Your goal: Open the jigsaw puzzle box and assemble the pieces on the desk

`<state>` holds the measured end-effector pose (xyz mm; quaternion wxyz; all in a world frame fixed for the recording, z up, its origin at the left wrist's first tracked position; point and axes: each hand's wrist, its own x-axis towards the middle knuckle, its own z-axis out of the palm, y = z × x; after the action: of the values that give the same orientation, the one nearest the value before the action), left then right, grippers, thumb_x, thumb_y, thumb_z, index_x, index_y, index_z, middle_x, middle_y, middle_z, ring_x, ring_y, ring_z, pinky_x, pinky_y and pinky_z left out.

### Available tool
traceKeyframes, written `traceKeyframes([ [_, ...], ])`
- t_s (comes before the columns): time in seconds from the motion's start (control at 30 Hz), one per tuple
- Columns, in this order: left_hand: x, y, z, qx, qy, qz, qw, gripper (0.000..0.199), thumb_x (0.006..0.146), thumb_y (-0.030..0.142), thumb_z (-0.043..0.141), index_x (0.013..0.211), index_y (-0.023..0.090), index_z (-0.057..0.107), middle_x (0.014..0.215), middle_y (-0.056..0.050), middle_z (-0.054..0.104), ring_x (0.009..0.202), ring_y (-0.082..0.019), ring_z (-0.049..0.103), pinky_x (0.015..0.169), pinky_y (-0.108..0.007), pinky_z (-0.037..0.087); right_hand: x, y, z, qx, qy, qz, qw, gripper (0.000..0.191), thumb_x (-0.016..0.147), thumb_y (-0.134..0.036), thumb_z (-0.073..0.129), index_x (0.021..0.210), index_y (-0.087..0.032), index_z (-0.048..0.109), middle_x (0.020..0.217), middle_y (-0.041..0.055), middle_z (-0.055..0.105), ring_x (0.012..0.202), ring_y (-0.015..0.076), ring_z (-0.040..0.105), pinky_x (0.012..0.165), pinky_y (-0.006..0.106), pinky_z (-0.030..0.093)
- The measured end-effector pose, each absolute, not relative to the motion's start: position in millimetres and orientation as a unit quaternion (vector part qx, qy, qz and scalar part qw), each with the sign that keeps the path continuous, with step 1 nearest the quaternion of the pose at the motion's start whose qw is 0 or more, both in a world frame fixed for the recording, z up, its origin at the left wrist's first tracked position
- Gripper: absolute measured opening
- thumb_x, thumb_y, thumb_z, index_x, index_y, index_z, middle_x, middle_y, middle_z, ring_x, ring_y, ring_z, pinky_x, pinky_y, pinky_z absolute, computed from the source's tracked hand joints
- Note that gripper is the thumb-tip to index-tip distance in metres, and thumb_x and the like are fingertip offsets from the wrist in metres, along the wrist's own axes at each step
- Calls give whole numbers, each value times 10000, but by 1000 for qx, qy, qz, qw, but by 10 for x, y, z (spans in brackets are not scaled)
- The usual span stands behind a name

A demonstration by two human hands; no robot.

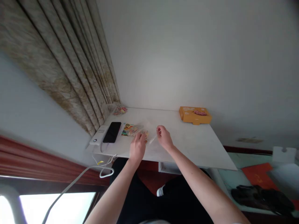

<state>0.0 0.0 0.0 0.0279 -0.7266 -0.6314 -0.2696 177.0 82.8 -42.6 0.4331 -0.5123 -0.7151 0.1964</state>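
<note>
A clear plastic bag [151, 132] lies on the white table, stretched between my two hands. My left hand [137, 147] is closed over the bag's left part, where small orange and yellowish pieces show beside the fingers. My right hand [164, 137] pinches the bag's right edge with thumb and fingers, slightly above the tabletop. Partly beneath the bag, left of centre, is a colourful printed sheet [126, 130]. What exactly the bag contains is too blurred to tell.
A black phone [112, 132] rests by a white box-shaped device [98, 136] with cables. Another clear bag of small colourful pieces [120, 110] sits at the back left. An orange box [195, 115] stands at the back right. A white cable [81, 174] hangs past the table's front left edge.
</note>
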Motion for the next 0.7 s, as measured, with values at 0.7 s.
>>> traceKeyframes([
  [0.7,-182,1,20,-629,-758,-165,-55,145,929,115,500,1009,197,590,739,-54,669,671,-229,684,605,-278,450,1792,690,-714,-504,-602,468,406,153,773,-277,563,906,-234,624,736,-22,633,630,150,618,528,230,460],
])
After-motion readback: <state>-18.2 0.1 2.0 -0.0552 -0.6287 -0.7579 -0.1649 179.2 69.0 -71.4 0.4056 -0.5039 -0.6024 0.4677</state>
